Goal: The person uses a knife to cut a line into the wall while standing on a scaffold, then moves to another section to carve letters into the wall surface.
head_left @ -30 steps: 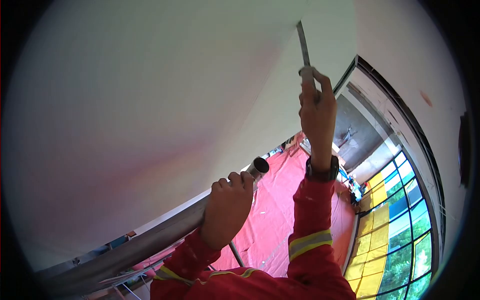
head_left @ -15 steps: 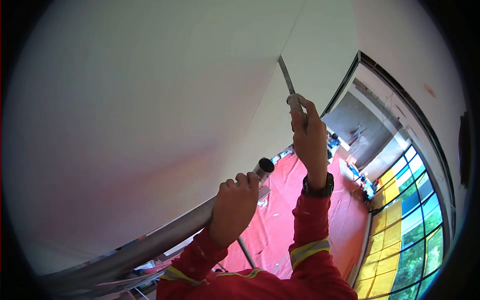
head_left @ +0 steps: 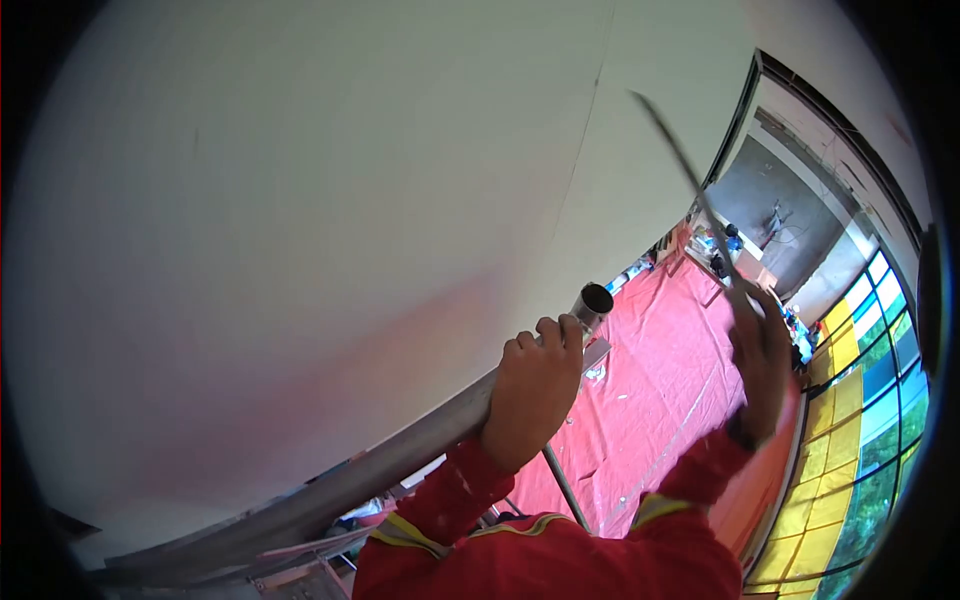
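On my feed the left hand (head_left: 530, 405), lower centre, wraps a metal pipe (head_left: 408, 457) just below its hollow end, while the motion-blurred right hand (head_left: 762, 345), right of centre, grips a long thin blade (head_left: 697, 187) angling up-left, tip right of the seam (head_left: 578, 150) in the pale panel (head_left: 350, 200), contact unclear. Step in hand, I'd judge: handling the blade near the panel while bracing on the pipe; next move calls for a firm left grip and a controlled tip. Beyond: red floor sheet (head_left: 650, 420) right of centre, gridded windows (head_left: 875, 480) lower right.
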The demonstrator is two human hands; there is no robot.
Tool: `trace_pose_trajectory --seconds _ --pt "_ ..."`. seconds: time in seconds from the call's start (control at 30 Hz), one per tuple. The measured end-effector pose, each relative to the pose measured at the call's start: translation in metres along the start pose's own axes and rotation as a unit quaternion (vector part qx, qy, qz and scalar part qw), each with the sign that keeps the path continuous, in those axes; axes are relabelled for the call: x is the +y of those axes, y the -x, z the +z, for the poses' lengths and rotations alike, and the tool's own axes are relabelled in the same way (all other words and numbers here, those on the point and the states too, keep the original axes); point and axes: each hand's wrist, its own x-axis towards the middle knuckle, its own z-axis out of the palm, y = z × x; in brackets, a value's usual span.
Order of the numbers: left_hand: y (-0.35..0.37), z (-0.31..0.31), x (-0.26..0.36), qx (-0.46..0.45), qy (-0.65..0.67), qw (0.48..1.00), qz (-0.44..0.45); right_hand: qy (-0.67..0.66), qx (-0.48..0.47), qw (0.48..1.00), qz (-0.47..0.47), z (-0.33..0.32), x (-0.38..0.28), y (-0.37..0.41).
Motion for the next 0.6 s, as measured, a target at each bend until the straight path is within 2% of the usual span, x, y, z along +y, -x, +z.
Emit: trace_pose_trajectory --seconds 0.07,0.13,0.2,0.27,0.37,0.43,0.47,0.5,0.57,0.6 --pt "-0.003 -0.001 0.001 0.008 -0.007 1.0 -0.006 0.0 0.15 0.982 0.115 -0.03 0.014 0.046" --pt "0.002 -0.001 0.004 -0.005 -0.009 1.0 -0.003 -0.129 0.103 0.983 0.074 -0.048 0.046 0.093" --pt "-0.001 -0.001 0.003 -0.015 -0.015 1.0 0.003 -0.196 0.089 0.969 0.124 -0.042 0.079 0.134" --pt "-0.002 0.001 0.006 0.005 -0.005 1.0 0.003 -0.302 0.037 0.937 0.17 -0.026 0.1 0.159" --pt "0.0 -0.005 0.015 0.024 0.008 1.0 -0.003 -0.308 -0.052 0.93 0.192 -0.008 0.095 0.181" --pt "0.001 -0.006 0.02 0.071 0.063 0.995 -0.003 -0.312 -0.08 0.919 0.225 0.003 0.084 0.183" --pt "0.003 -0.007 0.023 0.093 0.091 0.991 -0.005 -0.356 -0.089 0.901 0.229 0.006 0.083 0.185" --pt "0.005 -0.01 0.028 0.13 0.167 0.977 -0.006 -0.38 -0.093 0.888 0.244 0.01 0.079 0.187" --pt "0.022 -0.012 0.032 0.162 0.248 0.955 0.007 -0.437 -0.119 0.857 0.245 0.011 0.082 0.193" --pt "0.034 -0.014 0.028 0.18 0.287 0.941 0.012 -0.445 -0.126 0.842 0.276 0.013 0.081 0.198"
